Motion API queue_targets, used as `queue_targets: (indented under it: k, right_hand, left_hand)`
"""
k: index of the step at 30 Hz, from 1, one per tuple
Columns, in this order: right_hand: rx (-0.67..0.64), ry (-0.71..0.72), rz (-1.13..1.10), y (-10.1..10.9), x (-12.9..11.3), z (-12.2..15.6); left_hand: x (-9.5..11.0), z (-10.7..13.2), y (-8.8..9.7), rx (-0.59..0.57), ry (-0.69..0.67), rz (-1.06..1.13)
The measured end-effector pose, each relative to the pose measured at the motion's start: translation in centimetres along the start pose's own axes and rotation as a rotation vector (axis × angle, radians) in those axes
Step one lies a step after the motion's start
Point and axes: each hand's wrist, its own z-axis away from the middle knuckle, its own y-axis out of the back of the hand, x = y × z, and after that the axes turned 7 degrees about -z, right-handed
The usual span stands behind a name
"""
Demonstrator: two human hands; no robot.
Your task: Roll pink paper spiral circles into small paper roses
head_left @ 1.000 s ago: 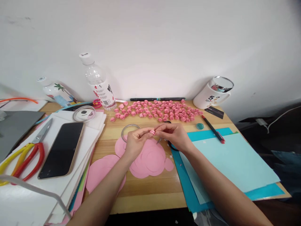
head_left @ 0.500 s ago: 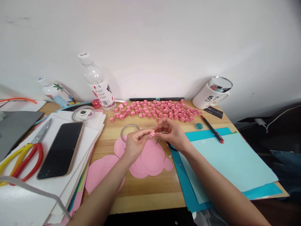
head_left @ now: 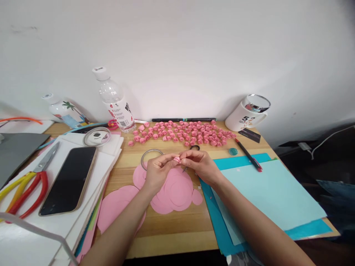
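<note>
White mug (head_left: 237, 115): black numeral "5" I can read; characters beside it unclear. Clear bottle (head_left: 118, 108): barcode, red and black label lettering, too small for me. Black card (head_left: 249, 135): fine print, illegible.

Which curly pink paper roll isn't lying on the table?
The small pink rolled-paper piece pinched in the left hand, the right hand beside it. It alone is held up; the other pink paper rolls lie beyond, on the brown wooden table.

You're at a paper-craft spot — home or office, the view can't say — where a wooden tabletop (head_left: 166, 236) against a white wall (head_left: 177, 66) holds blue sheets (head_left: 269, 192), scissors (head_left: 40, 168), pink paper rosettes (head_left: 193, 133), a phone (head_left: 68, 181) and a mug (head_left: 240, 116).
</note>
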Motion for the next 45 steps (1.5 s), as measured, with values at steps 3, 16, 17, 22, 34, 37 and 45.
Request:
queue_targets:
  k: [3,16,17,22,34,37,45]
  right_hand:
    - [-0.025,0.022,0.009,0.0,0.1,0.0]
    - [-0.021,0.313,0.431,-0.1,-0.9,0.4]
    - [-0.003,0.367,0.520,-0.1,-0.8,0.4]
    - [0.076,0.667,0.832,-0.4,0.1,0.5]
    - [0.056,0.770,0.989,-0.3,0.8,0.4]
    - [0.072,0.756,0.957,-0.5,0.9,0.5]
    - [0.187,0.622,0.816,-1.1,0.8,0.7]
  left_hand:
    - [0.0,0.0,0.0,0.007,0.027,0.029]
    - [0.4,0.1,0.4,-0.031,0.102,0.133]
    - [0.4,0.1,0.4,-0.029,0.106,0.134]
    - [0.4,0.0,0.5,-0.025,0.096,0.119]
    - [0.3,0.3,0.5,-0.075,0.053,0.036]
    - [0.5,0.4,0.4,-0.099,0.036,-0.001]
    - [0.7,0.5,0.3,-0.116,0.026,0.005]
